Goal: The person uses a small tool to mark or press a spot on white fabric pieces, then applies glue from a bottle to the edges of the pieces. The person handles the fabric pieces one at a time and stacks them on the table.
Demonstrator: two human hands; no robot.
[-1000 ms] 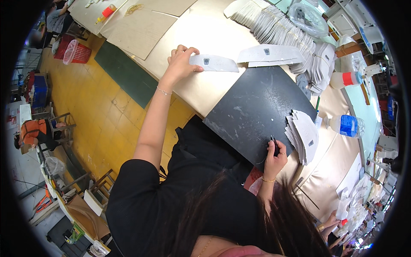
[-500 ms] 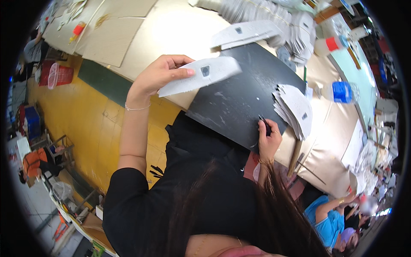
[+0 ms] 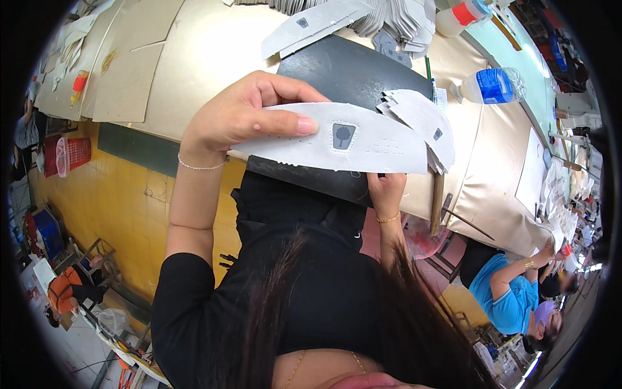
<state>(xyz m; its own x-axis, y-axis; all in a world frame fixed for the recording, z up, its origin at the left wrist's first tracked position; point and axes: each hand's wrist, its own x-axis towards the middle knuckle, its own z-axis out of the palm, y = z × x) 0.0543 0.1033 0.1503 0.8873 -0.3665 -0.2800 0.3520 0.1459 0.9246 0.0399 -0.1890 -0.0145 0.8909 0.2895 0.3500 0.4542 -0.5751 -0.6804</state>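
Head view, grey panel (image 3: 324, 149), right fingers (image 3: 396, 184) half-hidden

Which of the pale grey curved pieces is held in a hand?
The curved piece at picture centre, gripped by the left hand; the fanned stack behind its right end and the pieces at the far edge of the black mat lie unheld.

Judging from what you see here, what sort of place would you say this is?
Most likely a workshop or factory for stitched goods: the left hand holds a pale stitched panel, stacks of similar pale pieces lie on the table, and another person in blue is off to the right.
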